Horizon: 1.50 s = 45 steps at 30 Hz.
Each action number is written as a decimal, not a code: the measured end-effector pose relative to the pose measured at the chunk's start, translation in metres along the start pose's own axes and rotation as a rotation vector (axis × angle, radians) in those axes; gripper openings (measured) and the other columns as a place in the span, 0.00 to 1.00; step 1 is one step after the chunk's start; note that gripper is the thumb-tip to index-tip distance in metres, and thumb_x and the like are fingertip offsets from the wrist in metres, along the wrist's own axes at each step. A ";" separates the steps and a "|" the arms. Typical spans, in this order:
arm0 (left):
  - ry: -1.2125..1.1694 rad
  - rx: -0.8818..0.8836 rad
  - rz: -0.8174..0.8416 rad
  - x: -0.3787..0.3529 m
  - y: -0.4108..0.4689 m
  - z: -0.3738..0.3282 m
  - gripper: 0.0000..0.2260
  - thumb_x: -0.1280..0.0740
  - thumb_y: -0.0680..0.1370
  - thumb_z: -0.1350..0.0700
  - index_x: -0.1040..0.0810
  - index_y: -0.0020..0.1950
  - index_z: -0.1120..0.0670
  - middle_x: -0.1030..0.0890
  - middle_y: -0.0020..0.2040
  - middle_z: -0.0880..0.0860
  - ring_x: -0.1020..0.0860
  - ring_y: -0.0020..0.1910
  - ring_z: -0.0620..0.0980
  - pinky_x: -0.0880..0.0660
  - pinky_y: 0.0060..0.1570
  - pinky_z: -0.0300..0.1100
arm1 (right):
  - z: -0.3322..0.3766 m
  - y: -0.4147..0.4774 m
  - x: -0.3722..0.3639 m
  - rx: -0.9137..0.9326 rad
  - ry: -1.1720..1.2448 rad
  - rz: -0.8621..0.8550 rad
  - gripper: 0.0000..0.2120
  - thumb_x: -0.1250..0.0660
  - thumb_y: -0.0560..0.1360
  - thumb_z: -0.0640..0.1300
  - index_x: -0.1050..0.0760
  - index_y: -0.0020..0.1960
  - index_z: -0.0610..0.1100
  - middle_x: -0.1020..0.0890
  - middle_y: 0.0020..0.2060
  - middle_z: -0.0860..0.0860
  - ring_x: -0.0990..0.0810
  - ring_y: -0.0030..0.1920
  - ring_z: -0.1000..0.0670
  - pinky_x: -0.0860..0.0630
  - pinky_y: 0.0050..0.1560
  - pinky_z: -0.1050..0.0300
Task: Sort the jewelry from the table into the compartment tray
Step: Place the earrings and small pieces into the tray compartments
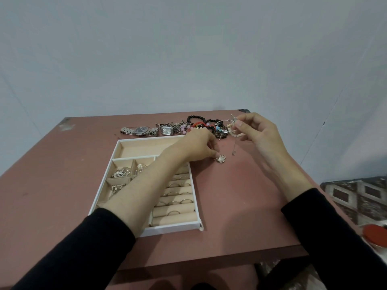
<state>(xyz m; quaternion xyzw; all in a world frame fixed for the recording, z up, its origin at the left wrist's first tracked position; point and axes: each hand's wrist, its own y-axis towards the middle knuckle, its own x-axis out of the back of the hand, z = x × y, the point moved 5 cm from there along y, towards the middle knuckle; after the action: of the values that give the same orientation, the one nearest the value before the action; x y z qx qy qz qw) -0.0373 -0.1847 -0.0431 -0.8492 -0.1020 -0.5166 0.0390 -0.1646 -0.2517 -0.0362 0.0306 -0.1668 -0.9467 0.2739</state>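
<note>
silver brooch (pixel 220 159) on table (pixel 230 195), left hand (pixel 199 146) pinching

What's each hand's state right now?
Left hand: pinches silver fan-shaped piece on the table.
Right hand: pinches thin silver bangle, lifted.

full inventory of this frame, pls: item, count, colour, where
table: 1, reddish-brown, under everything
compartment tray: 1, white rim, beige lining, table's left half
rings: several, silver, tray's roll slots
silver pieces: a few clusters, tray's small left compartments
watches: 2, silver, table's far edge
beaded bracelets: a pile, black, red, mixed, right of the watches
fan-shaped piece: 1, silver, on table right of tray
hoop bracelet: 1, silver, pale charms, held above table
patterned cloth: 1, grey-brown, right of table
red lid: 1, lower right
left hand: pinches fan-shaped piece
right hand: pinches hoop bracelet
</note>
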 end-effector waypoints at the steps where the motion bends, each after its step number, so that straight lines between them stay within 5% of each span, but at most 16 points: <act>1: -0.011 0.009 0.002 0.000 0.000 -0.001 0.06 0.32 0.75 0.57 0.19 0.50 0.56 0.18 0.46 0.54 0.22 0.46 0.49 0.29 0.47 0.37 | 0.000 0.000 0.000 -0.001 0.000 0.000 0.04 0.33 0.75 0.40 0.24 0.44 0.49 0.21 0.42 0.48 0.23 0.44 0.52 0.29 0.43 0.61; 4: -0.017 0.029 0.023 -0.001 -0.002 -0.002 0.09 0.34 0.75 0.57 0.19 0.53 0.54 0.18 0.50 0.53 0.23 0.49 0.48 0.29 0.51 0.36 | 0.000 -0.001 0.001 -0.003 0.006 -0.007 0.04 0.33 0.75 0.40 0.24 0.44 0.48 0.20 0.42 0.48 0.23 0.43 0.51 0.29 0.44 0.61; 8: 0.016 0.014 0.066 -0.002 -0.003 -0.004 0.13 0.29 0.71 0.50 0.20 0.54 0.53 0.23 0.43 0.48 0.26 0.43 0.45 0.31 0.46 0.35 | 0.001 0.000 0.002 -0.006 0.003 -0.019 0.05 0.33 0.75 0.40 0.24 0.44 0.49 0.20 0.42 0.48 0.23 0.43 0.51 0.29 0.43 0.61; 15: 0.031 -0.005 0.085 -0.002 0.001 -0.006 0.12 0.27 0.70 0.54 0.22 0.50 0.55 0.21 0.45 0.50 0.24 0.44 0.46 0.28 0.46 0.38 | 0.001 -0.001 0.002 -0.014 0.004 -0.022 0.04 0.33 0.74 0.40 0.24 0.44 0.48 0.20 0.43 0.46 0.23 0.43 0.51 0.29 0.43 0.61; 20: -0.174 -0.029 -0.054 0.012 -0.010 -0.006 0.07 0.28 0.70 0.64 0.24 0.40 0.54 0.20 0.36 0.46 0.26 0.28 0.30 0.33 0.29 0.21 | 0.006 -0.001 0.002 -0.006 -0.023 -0.045 0.04 0.33 0.74 0.39 0.24 0.44 0.47 0.20 0.40 0.46 0.24 0.39 0.52 0.31 0.40 0.61; 26: -0.366 0.010 -0.302 0.065 -0.056 0.026 0.04 0.29 0.72 0.59 0.20 0.45 0.52 0.19 0.40 0.52 0.24 0.36 0.43 0.28 0.39 0.36 | 0.035 -0.002 -0.018 0.016 -0.011 -0.012 0.05 0.33 0.74 0.37 0.24 0.43 0.45 0.22 0.34 0.47 0.24 0.33 0.50 0.28 0.33 0.61; 30: -0.412 0.101 -0.426 0.082 -0.098 0.068 0.03 0.30 0.74 0.57 0.19 0.45 0.50 0.18 0.38 0.50 0.23 0.34 0.41 0.26 0.40 0.38 | 0.062 -0.005 -0.055 0.068 0.000 0.092 0.04 0.33 0.74 0.35 0.24 0.44 0.43 0.22 0.34 0.49 0.22 0.32 0.54 0.25 0.33 0.63; 35: -0.583 0.181 -0.625 0.079 -0.144 0.109 0.06 0.32 0.75 0.61 0.20 0.42 0.50 0.20 0.37 0.52 0.26 0.31 0.39 0.30 0.29 0.29 | 0.080 -0.013 -0.101 0.058 0.055 0.214 0.03 0.34 0.74 0.33 0.24 0.44 0.40 0.23 0.35 0.46 0.23 0.33 0.51 0.23 0.35 0.62; 40: -0.585 0.209 -0.762 0.070 -0.162 0.139 0.03 0.30 0.72 0.55 0.19 0.39 0.47 0.21 0.30 0.43 0.27 0.30 0.38 0.30 0.38 0.40 | 0.083 -0.024 -0.134 0.016 0.099 0.326 0.02 0.35 0.74 0.32 0.25 0.45 0.37 0.23 0.35 0.42 0.22 0.33 0.49 0.20 0.37 0.59; 45: -0.638 0.174 -0.813 0.073 -0.168 0.142 0.08 0.31 0.73 0.59 0.20 0.39 0.45 0.21 0.31 0.43 0.25 0.33 0.39 0.28 0.39 0.39 | 0.087 -0.026 -0.151 -0.006 0.070 0.350 0.02 0.35 0.74 0.32 0.25 0.46 0.36 0.22 0.35 0.42 0.21 0.32 0.50 0.18 0.40 0.56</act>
<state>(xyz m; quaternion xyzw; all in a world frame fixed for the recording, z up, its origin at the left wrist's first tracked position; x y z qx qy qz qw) 0.0826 0.0130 -0.0506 -0.8499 -0.4725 -0.1952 -0.1274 -0.0631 -0.1252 0.0318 0.0330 -0.1572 -0.8834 0.4402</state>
